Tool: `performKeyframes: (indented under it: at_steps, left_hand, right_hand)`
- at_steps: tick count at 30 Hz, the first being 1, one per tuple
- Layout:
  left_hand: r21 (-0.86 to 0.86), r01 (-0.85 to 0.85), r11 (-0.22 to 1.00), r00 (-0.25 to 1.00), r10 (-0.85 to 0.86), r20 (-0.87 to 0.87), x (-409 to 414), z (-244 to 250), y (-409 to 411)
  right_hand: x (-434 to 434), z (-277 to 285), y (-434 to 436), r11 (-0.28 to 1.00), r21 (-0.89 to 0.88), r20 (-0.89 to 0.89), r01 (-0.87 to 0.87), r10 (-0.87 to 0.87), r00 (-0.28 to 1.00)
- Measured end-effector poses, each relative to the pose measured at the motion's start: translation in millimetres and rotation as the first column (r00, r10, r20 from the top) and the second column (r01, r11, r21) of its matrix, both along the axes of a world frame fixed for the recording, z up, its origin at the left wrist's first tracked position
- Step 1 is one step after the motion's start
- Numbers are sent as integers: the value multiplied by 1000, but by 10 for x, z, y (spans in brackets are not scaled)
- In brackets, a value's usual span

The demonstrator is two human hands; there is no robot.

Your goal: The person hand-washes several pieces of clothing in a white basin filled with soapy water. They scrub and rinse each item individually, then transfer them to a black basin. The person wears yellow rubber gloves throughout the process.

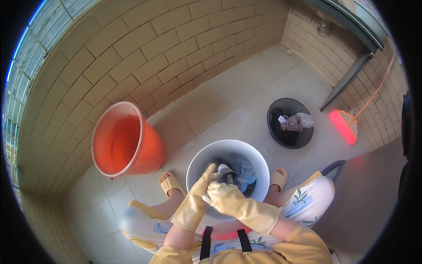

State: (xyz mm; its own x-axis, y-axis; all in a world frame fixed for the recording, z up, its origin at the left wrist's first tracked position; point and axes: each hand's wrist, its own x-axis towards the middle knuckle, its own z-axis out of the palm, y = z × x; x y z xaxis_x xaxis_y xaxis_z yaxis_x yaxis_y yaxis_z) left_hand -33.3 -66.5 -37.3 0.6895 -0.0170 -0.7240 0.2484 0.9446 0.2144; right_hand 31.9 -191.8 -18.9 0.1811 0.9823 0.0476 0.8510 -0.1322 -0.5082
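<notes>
A white bucket [227, 145] stands between my feet, with dark, cloudy water and soaked fabric in it. Both hands wear pale yellow rubber gloves and meet over its near side. Bunched dark-and-grey cloth [227, 176] is held between them. My right hand [226, 196] has its fingers curled around the near part of this cloth. Along the cloth's left side lies my left hand [201, 188], one gloved digit stretched out; its palm side is hidden. Light blue fabric [247, 173] floats at the bucket's right side.
An orange bucket [155, 151] stands to the left, near the tiled wall [158, 49]. At the right, a black basin [275, 137] holds dark and grey-brown cloth [293, 122]. Beyond it a pink-bristled broom [344, 127] leans on the wall. A grey hose [331, 165] curves beside my knee.
</notes>
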Motion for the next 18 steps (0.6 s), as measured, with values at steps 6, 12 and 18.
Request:
performKeyframes:
  at_steps: [6, 12, 18]
  left_hand:
    - [312, 11, 950, 1000, -8, -11, -56, -40, 93]
    - [483, -410, 774, 897, 439, 58, 81, 583, 272]
    - [632, -101, 768, 992, 26, 126, -119, 866, 288]
  right_hand:
    - [-274, 145, -200, 985, 39, 16, 169, -170, 985]
    - [-147, -104, -602, 956, 59, -606, 288, -195, 771]
    - [473, -43, -66, 787, 349, -496, 509, -305, 813]
